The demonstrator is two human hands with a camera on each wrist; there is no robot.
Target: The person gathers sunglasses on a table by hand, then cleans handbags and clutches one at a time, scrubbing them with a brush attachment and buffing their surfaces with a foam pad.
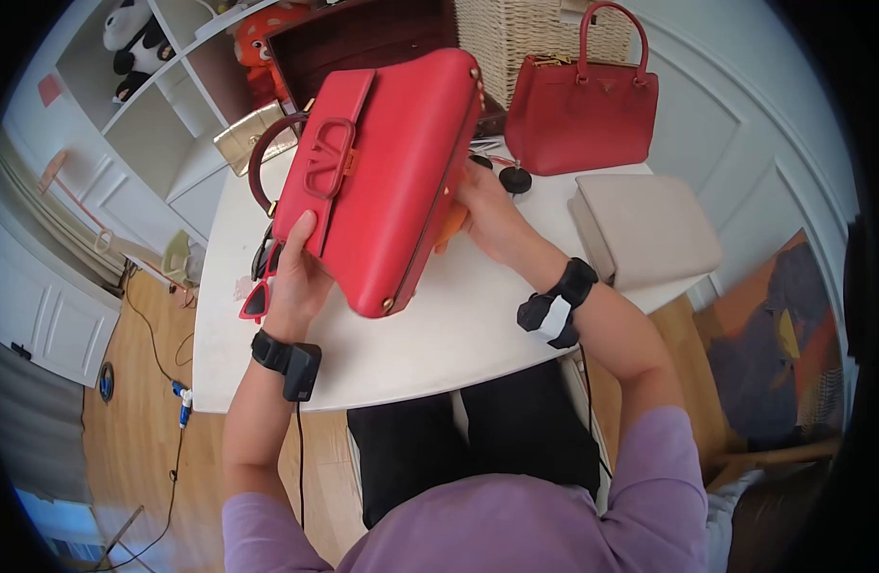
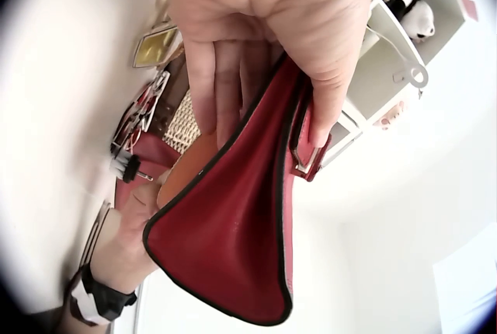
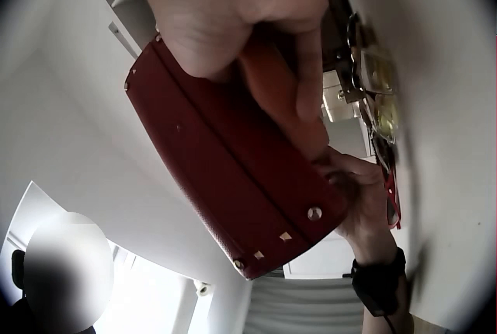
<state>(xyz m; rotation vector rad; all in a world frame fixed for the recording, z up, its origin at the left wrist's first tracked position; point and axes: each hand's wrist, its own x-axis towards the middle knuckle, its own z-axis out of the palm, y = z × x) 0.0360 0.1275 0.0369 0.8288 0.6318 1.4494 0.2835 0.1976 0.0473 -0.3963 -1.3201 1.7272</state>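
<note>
A red handbag (image 1: pixel 401 172) with a V-shaped buckle is raised tilted above the white table. My left hand (image 1: pixel 301 272) grips its side, thumb on the front, the other fingers behind it. In the left wrist view the bag's gusset (image 2: pixel 233 225) with dark edging runs down from that hand (image 2: pixel 264 31). My right hand (image 1: pixel 492 210) is at the bag's back and base, holding an orange-tan smooth piece (image 3: pixel 279 89) against it. Metal studs dot the base (image 3: pixel 225 171) in the right wrist view. I cannot tell what the orange-tan piece is.
On the white table (image 1: pixel 439 353) stand another red handbag (image 1: pixel 582 119) and a beige bag (image 1: pixel 649 229) at the right. A gold bag (image 1: pixel 253 138) sits at the back left. Red sunglasses (image 1: pixel 256 298) lie by the left hand. A wicker basket (image 1: pixel 554 38) is behind.
</note>
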